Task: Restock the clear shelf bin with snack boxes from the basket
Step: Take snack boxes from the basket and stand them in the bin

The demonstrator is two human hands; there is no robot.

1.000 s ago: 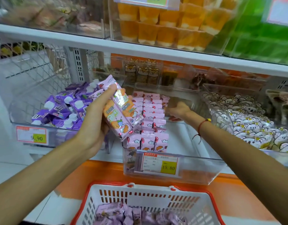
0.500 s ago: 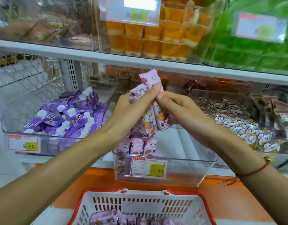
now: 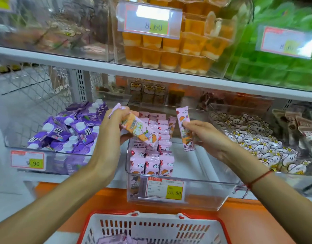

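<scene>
Pink snack box (image 3: 184, 128), passed across half a second ago, is now pinched upright in the right hand (image 3: 207, 136) at 3 o'clock of the left hand (image 3: 109, 131), which grips the remaining boxes (image 3: 140, 132) above the clear bin (image 3: 201, 194); placement judged imminent.

Only the price tags are legible tbh: 15.80 on the tag (image 3: 164, 190) on the clear bin (image 3: 213, 194) front, below/between both hands. 9.90 on the tag (image 3: 27, 161) left of the left hand (image 3: 107, 136), 8.60 on the tag (image 3: 149, 20) up above the hands; box print too blurry.
</scene>
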